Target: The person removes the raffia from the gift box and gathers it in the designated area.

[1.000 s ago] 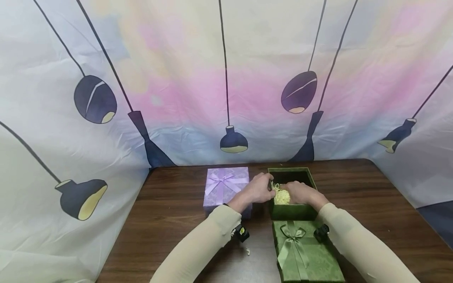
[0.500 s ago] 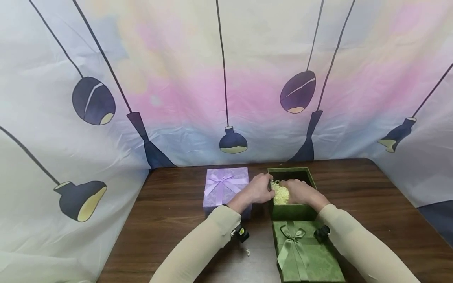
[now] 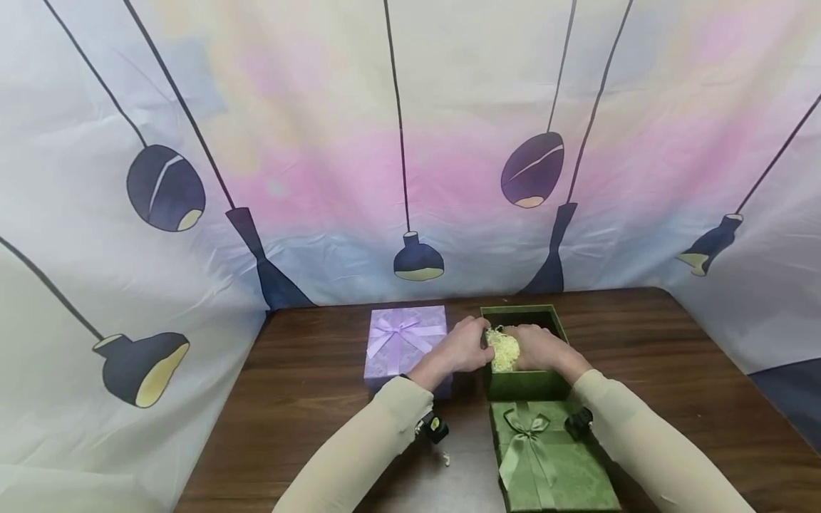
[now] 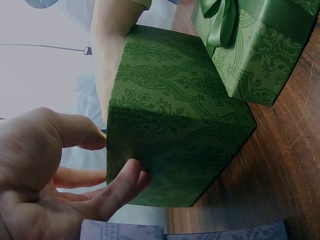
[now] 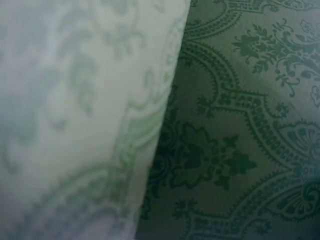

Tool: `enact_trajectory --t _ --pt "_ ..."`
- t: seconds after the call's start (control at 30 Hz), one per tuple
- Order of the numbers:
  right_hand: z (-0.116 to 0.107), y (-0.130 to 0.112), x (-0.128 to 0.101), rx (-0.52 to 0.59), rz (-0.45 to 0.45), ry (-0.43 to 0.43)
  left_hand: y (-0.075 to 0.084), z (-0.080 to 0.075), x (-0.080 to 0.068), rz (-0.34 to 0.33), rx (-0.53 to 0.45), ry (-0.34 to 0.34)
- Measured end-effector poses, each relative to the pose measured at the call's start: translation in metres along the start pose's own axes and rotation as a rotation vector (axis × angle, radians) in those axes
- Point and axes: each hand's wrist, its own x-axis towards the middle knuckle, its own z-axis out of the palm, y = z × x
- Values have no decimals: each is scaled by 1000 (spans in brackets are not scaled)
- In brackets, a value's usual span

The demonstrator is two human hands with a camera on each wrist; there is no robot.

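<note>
Both your hands, left hand and right hand, cup the paper shreds over the green box; lift gently, squeezing evenly.

Box: green box, open, damask-patterned sides, standing upright on the table toward its back edge, right of the lilac gift box and close to it.
Paper shreds: pale yellow bundle of paper shreds, a loose crinkled clump at the left front of the green box's opening, rising above its rim.
Lid: green lid, same pattern, satin ribbon tied in a bow on top, lying flat just in front of the green box, bow side up.
</note>
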Motion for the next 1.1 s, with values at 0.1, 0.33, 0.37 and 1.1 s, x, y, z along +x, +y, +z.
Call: enact_trajectory --t 0.1,0.33,0.37,1.1 --pt "1 0 0 7 20 16 0 1 -1 7 -9 13" --pt "7 -5 3 69 53 1 -5 3 -8 -9 -12 -1" --pt "7 -5 3 69 58 10 -5 3 -7 -3 -11 3" --pt "0 6 3 177 75 187 -1 2 -1 31 -4 14"
